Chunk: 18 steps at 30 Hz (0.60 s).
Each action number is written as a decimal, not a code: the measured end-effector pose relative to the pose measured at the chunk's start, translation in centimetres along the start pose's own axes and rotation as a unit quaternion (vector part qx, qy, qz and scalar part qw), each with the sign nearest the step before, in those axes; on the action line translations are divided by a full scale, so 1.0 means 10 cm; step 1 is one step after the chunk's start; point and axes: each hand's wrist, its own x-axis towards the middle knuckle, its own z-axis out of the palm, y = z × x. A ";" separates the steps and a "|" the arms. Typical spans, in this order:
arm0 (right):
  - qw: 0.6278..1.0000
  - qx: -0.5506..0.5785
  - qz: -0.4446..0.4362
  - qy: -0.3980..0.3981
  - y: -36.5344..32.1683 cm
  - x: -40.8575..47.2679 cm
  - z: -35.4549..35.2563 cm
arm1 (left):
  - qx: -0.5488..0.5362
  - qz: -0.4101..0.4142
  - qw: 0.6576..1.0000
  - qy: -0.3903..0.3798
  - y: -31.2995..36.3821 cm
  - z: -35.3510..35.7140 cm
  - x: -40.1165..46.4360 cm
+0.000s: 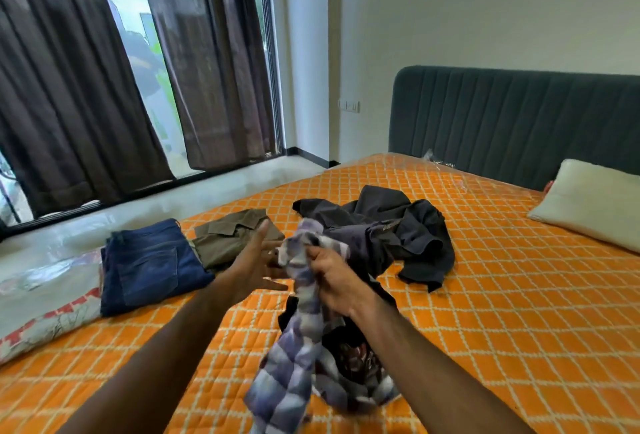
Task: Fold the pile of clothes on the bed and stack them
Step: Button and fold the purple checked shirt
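Orange quilted bedding fills the lower view, with brown curtains and a grey headboard behind. Over it, near the person's side of the bed, a blue-and-white checked shirt hangs bunched from the right hand, whose fingers are curled tight around its upper end. The cloth looks light, soft and limp, so it will sag wherever it is not held; a collar or shoulder seam would likely give the best hold, though neither can be picked out in the crumple. Its long axis runs roughly top to bottom, the gripped end up and away, the loose end trailing toward the person and brushing the bed. The left hand is just beside it, fingers straight and spread, holding nothing. Behind lies a heap of dark clothes, unfolded. To the left sit folded blue jeans and a folded olive shirt, side by side. A cream pillow lies near the headboard.
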 end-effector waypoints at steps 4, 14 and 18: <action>0.982 -0.136 0.079 -0.106 0.29 -0.10 0.04 | 0.105 0.039 0.993 0.034 -0.10 0.30 -0.04; 0.966 -0.198 0.154 0.064 0.39 -0.07 -0.30 | 0.028 0.247 0.968 0.030 0.62 0.15 -0.20; 0.933 -0.286 -0.059 0.211 0.29 0.06 -0.18 | -0.008 0.282 0.958 0.045 0.95 0.19 -0.27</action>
